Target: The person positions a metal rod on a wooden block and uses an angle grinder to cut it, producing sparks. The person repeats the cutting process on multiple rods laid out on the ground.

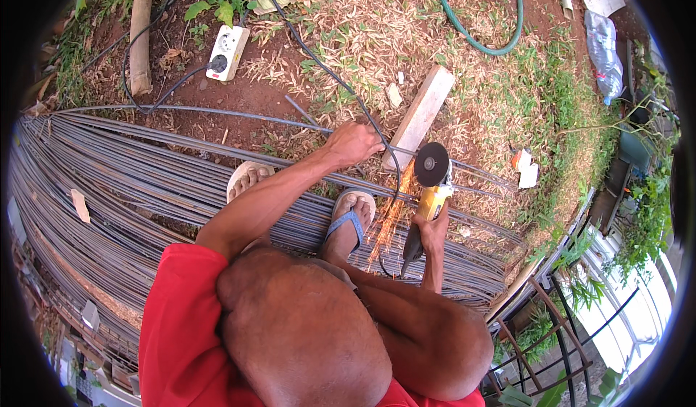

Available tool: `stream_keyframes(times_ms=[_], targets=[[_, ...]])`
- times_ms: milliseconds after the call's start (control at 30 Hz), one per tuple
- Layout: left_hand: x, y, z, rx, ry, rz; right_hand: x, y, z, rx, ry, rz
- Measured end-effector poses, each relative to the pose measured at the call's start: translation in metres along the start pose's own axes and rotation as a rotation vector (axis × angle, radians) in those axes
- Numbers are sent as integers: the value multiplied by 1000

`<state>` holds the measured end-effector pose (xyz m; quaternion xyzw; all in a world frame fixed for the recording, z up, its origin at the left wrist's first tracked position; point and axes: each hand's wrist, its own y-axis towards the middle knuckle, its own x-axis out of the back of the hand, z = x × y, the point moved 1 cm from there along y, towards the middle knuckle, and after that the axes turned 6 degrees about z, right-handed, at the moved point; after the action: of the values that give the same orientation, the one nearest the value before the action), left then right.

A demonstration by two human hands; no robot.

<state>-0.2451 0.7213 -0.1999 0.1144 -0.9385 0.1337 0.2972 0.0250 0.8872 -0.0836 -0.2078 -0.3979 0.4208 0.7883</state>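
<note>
— What lies around the cut?
— One wood block point(420, 113) under the rod point(217, 112), a power strip point(228, 52), a green hose point(478, 40).
— The hands?
— Left hand point(353, 144) clamps the rod; right hand point(432, 231) grips one yellow grinder point(433, 182), sparks hiding the contact. Two sandalled feet stand on the rod pile point(130, 189).

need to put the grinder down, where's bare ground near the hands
Bare dirt lies between the power strip and the plank, above the left hand. Grass right of the grinder is free too. Below, rebar and feet crowd everything.
</note>
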Motion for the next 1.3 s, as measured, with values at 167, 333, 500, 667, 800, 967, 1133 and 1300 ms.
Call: stream_keyframes(times_ms=[167, 333, 500, 667, 800, 967, 1133, 1300], targets=[[-2, 3, 0, 24, -6, 41, 1, -4, 2, -48, -26, -11], [-2, -1, 2, 21, 16, 34, -4, 6, 6, -19, -10, -32], [-4, 3, 1, 26, -9, 56, -5, 4, 22, -96, 1, -43], [-2, -2, 4, 34, -2, 31, -5, 3, 15, -76, -13, -7], [-1, 2, 0, 24, 8, 52, -1, -6, 7, -41, -50, -18], [1, 0, -2, 11, 10, 18, -2, 1, 4, -28, -27, -46], [-1, -1, 0, 14, 9, -2, -4, 6, 16, -63, -1, -15], [4, 0, -2, 4, 13, 17, -3, -2, 11, -41, -42, -9]])
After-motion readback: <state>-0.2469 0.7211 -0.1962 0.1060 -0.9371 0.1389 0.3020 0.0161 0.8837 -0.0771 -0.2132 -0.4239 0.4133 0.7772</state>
